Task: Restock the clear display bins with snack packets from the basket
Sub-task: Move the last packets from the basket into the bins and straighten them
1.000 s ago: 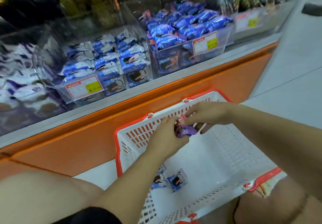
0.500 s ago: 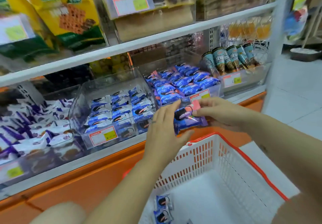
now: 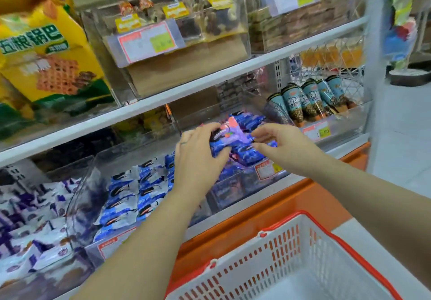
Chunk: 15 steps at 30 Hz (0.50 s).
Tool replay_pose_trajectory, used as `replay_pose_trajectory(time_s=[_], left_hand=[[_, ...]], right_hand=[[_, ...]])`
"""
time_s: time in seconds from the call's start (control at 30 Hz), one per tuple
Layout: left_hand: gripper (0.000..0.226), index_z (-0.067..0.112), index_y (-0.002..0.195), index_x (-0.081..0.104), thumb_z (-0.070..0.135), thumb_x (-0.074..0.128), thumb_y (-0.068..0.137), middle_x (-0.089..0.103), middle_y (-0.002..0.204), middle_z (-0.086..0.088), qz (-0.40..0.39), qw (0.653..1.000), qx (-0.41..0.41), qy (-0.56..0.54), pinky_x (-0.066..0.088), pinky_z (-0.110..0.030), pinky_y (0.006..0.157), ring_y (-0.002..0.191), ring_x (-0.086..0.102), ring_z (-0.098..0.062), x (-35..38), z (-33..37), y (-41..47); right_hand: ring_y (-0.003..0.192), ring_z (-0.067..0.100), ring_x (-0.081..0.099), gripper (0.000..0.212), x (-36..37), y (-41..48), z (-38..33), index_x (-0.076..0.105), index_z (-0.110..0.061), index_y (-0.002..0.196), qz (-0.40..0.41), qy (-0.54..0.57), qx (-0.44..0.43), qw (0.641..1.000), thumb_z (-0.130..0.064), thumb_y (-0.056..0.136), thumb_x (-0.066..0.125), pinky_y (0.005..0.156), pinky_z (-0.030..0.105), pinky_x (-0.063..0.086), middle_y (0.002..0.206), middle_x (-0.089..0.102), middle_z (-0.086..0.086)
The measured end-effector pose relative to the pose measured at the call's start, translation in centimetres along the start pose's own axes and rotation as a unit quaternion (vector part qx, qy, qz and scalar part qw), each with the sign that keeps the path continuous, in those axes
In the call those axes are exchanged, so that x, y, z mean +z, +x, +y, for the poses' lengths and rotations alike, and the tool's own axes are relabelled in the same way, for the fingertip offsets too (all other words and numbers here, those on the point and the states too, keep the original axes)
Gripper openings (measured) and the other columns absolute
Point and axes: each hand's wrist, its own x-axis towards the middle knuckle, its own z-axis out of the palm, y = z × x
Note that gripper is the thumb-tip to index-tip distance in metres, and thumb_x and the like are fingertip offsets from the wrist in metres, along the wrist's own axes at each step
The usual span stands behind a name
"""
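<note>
Just above the clear display bin on the lower shelf, a small bundle of blue snack packets, one with a pink and purple patch on top, is held by the left hand. The bundle is clasped from its left side, with the fingers curled over its top edge and the thumb set beneath it. It is held directly over the blue packets already piled in that bin. To the right of the bundle, also over the bin, the right hand is seen with its fingers released and loosely spread, the tips just beside the bundle; whether they touch it cannot be told. A red-edged price label is fixed to the bin's front wall. Left of the bin, a second clear bin is filled with blue-and-white packets. Right of the bin, a row of cone-shaped snacks in teal wrappers is stood. Below and in front of the bin, a white basket with a red rim is seen beside the orange shelf base, its inside only partly in view.
</note>
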Motion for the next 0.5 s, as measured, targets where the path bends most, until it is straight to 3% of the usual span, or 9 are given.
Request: replay_pose_trajectory(time_s=[0.07, 0.17, 0.33, 0.5], left_hand=[[0.047, 0.035, 0.129, 0.052, 0.041, 0.067, 0.085, 0.062, 0.122, 0.010, -0.004, 0.999, -0.038, -0.010, 0.043, -0.043, 0.099, 0.119, 0.048, -0.022, 0.6, -1.2, 2.8], [0.046, 0.034, 0.128, 0.052, 0.041, 0.066, 0.084, 0.067, 0.117, 0.001, -0.023, 0.997, -0.070, 0.018, 0.050, -0.045, 0.092, 0.113, 0.058, -0.028, 2.0, -3.3, 6.9], [0.049, 0.039, 0.133, 0.045, 0.049, 0.060, 0.087, 0.063, 0.128, 0.001, -0.082, 0.975, -0.113, 0.175, 0.047, -0.045, 0.096, 0.116, 0.058, -0.028, 3.9, -6.1, 12.3], [0.041, 0.039, 0.130, 0.048, 0.046, 0.060, 0.091, 0.060, 0.134, 0.005, -0.155, 0.953, -0.137, 0.220, 0.033, -0.048, 0.109, 0.123, 0.055, -0.022, 6.7, -7.1, 13.2]], right_hand=[[0.111, 0.017, 0.058, 0.029, 0.5, 0.9, 1.3, 0.065, -0.021, 0.123, 0.006, -0.092, -0.025, 0.995, -0.026, 0.094, 0.061, 0.094, 0.034, 0.048, 0.117, 0.067, -0.002], [0.107, 0.023, 0.057, 0.030, 1.0, 2.4, 2.8, 0.066, -0.023, 0.122, 0.012, -0.178, -0.064, 0.982, -0.031, 0.094, 0.060, 0.092, 0.043, 0.048, 0.110, 0.068, 0.000], [0.104, 0.023, 0.057, 0.026, 2.7, 4.0, 4.7, 0.067, -0.023, 0.117, 0.029, -0.191, -0.068, 0.979, -0.032, 0.094, 0.059, 0.090, 0.044, 0.045, 0.103, 0.066, -0.001], [0.105, 0.020, 0.056, 0.021, 4.4, 4.6, 5.6, 0.069, -0.027, 0.105, 0.071, -0.191, -0.044, 0.978, -0.033, 0.093, 0.053, 0.095, 0.040, 0.032, 0.105, 0.064, -0.008]])
